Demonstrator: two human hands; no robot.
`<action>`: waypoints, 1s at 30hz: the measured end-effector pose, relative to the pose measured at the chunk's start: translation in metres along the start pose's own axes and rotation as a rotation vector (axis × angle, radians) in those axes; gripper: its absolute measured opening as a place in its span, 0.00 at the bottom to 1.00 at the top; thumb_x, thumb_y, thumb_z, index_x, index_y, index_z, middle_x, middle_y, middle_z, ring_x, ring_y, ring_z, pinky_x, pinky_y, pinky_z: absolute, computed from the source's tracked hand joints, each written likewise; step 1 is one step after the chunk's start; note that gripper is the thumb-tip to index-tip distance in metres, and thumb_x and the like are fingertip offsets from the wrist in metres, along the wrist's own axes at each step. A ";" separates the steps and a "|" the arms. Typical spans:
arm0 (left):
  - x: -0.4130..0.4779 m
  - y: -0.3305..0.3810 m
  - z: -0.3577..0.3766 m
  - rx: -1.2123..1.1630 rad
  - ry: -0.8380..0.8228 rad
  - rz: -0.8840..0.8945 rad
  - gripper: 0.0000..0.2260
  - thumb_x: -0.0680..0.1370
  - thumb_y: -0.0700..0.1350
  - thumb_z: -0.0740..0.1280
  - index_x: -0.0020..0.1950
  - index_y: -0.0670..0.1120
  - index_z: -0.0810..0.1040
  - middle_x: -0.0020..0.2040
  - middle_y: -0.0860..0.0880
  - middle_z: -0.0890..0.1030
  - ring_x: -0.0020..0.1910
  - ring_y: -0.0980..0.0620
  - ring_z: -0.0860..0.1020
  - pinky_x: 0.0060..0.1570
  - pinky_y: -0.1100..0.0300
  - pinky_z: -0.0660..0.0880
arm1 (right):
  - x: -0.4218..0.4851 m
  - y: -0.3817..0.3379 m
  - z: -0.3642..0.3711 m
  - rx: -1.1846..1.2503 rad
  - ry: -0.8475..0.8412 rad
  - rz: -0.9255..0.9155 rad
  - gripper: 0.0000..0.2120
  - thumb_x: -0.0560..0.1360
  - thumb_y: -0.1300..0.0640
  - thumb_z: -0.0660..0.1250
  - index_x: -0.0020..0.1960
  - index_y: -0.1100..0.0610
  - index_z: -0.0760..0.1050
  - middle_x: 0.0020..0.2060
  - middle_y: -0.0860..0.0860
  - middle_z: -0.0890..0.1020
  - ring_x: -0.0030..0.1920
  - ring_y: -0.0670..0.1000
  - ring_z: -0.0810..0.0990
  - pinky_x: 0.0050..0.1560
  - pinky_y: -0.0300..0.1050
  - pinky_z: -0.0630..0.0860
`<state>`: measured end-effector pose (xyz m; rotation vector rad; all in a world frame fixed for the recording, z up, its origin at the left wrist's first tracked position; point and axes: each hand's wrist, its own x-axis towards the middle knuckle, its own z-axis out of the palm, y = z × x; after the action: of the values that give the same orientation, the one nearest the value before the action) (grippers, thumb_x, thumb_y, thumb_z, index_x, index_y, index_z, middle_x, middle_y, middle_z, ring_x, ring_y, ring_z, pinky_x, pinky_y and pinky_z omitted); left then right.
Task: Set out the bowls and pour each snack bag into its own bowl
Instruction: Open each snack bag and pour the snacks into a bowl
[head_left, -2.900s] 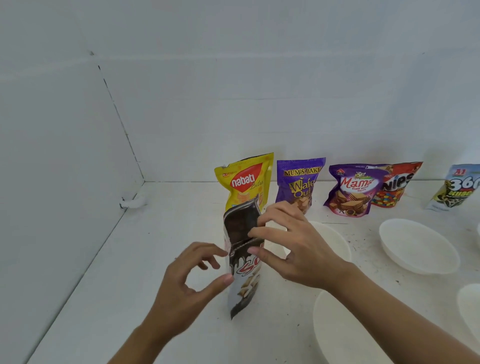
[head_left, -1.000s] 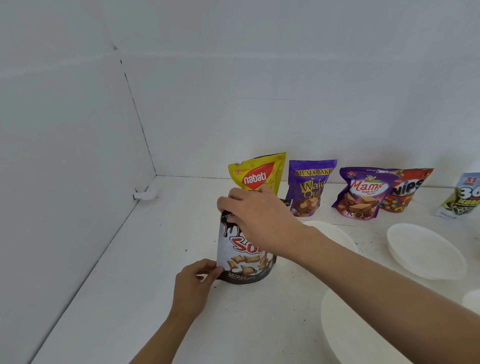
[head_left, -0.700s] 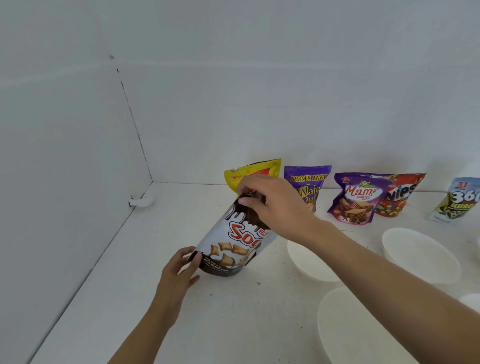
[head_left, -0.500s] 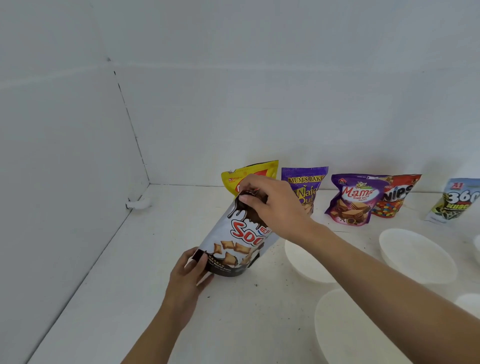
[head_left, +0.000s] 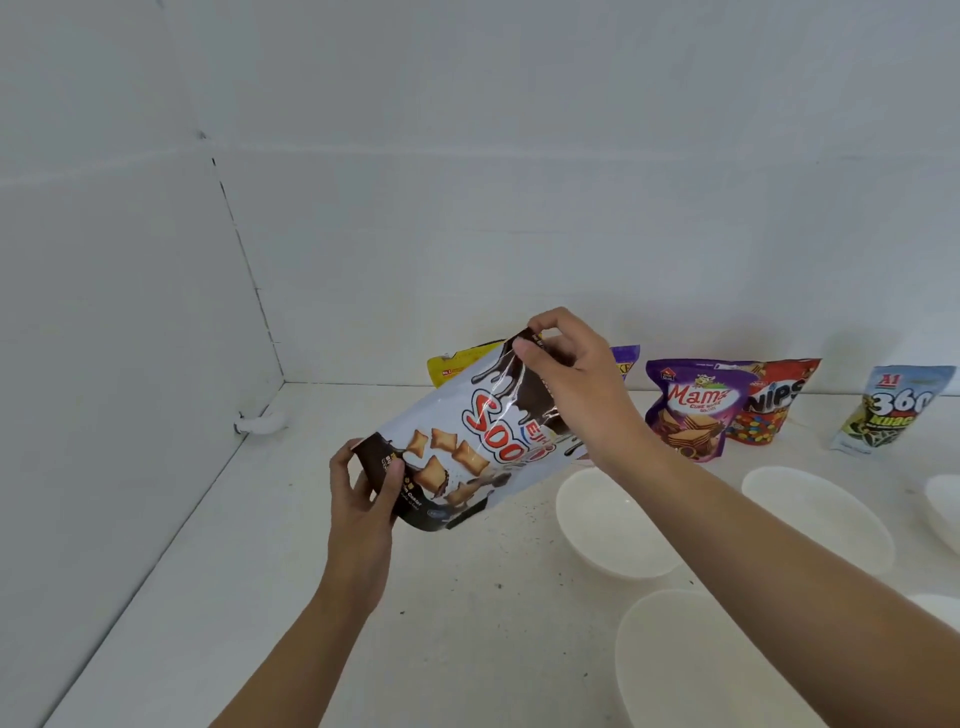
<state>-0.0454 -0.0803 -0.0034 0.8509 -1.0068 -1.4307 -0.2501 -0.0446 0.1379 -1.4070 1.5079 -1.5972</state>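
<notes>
Snack time begins: a person's left hand (head_left: 363, 499) grips the bottom corner of the brown-and-white snack bag (head_left: 467, 441), while the right hand (head_left: 571, 384) pinches its top edge between thumb and curled fingers. A second ago the bag stood upright on the white counter (head_left: 260, 571). It is now lifted clear and leaned over, with its base at 7 o'clock and its top at 1 o'clock, the top being the higher end. The nearest bowl (head_left: 608, 519) sits at the bag's 4 o'clock and looks empty. The pour seems about to start, and nothing has fallen yet. Whether the bag's mouth is open is hidden behind the fingers. Other snack bags (head_left: 691, 410) line the back wall at 3 o'clock, and more bowls (head_left: 815, 514) sit nearby.
</notes>
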 end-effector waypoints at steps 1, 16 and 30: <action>0.000 0.002 0.003 -0.008 -0.012 0.018 0.21 0.77 0.48 0.68 0.67 0.61 0.67 0.63 0.47 0.82 0.58 0.44 0.83 0.56 0.48 0.82 | 0.000 0.000 -0.003 0.021 0.020 0.018 0.02 0.80 0.56 0.67 0.51 0.50 0.74 0.47 0.57 0.85 0.44 0.53 0.86 0.45 0.56 0.85; 0.009 0.015 0.000 0.247 -0.112 0.114 0.25 0.72 0.42 0.74 0.66 0.57 0.72 0.68 0.50 0.77 0.62 0.40 0.80 0.52 0.37 0.81 | 0.007 0.030 -0.044 -0.219 0.111 0.005 0.03 0.81 0.54 0.66 0.53 0.53 0.77 0.49 0.53 0.84 0.49 0.51 0.84 0.42 0.48 0.85; 0.020 0.023 0.013 0.336 -0.177 0.065 0.21 0.69 0.45 0.75 0.60 0.55 0.77 0.65 0.51 0.76 0.60 0.41 0.80 0.48 0.41 0.83 | -0.027 0.077 -0.076 -0.091 0.014 0.085 0.14 0.75 0.58 0.73 0.58 0.50 0.75 0.55 0.38 0.77 0.53 0.37 0.80 0.40 0.43 0.84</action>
<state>-0.0510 -0.0983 0.0238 0.9336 -1.4245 -1.3171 -0.3313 -0.0092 0.0701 -1.3638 1.6451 -1.5068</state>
